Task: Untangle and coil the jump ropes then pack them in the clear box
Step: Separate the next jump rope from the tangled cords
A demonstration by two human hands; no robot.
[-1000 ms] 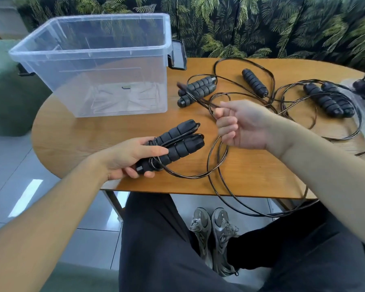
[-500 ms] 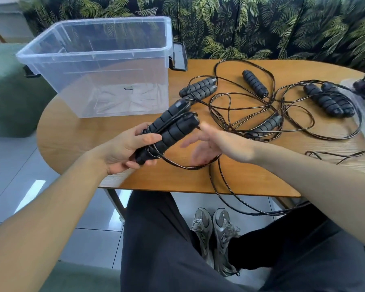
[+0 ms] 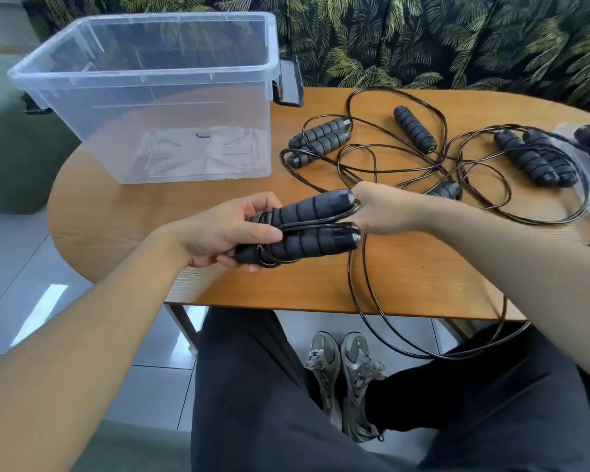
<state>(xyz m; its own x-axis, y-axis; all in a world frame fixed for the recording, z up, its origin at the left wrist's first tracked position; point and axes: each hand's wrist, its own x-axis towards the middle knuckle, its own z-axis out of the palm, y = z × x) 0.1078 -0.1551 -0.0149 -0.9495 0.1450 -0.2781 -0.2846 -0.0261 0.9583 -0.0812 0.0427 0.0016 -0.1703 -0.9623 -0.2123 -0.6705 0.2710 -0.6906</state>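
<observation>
The wooden table (image 3: 422, 284) is oval and takes most of the view, with a sofa of palm-leaf print (image 3: 457, 39) behind it and pale floor tiles (image 3: 31, 284) below. At the back left of the table stands the clear box (image 3: 143, 97), open and with no rope in it yet. To the right of the box lie the other jump ropes (image 3: 457, 155), their black cords crossing each other in one loose tangle, with several foam handles between them. In front, above the near part of the table, the left hand (image 3: 225, 229) grips the pair of handles (image 3: 307, 229) of one rope, with some turns of cord already around them. The right hand (image 3: 378, 209) is at the cap ends of the handles and its fingers are closed on the cord (image 3: 361, 294); how exactly they pinch it I cannot tell. The rest of this cord hangs over the table edge in a long loop toward the person's lap. I think the risk is here: the hanging loop may catch on the table edge or the knee, and if it is pulled hard the turns can slip off the handles. The cord also runs close to the tangle, so it might drag another rope with it.
</observation>
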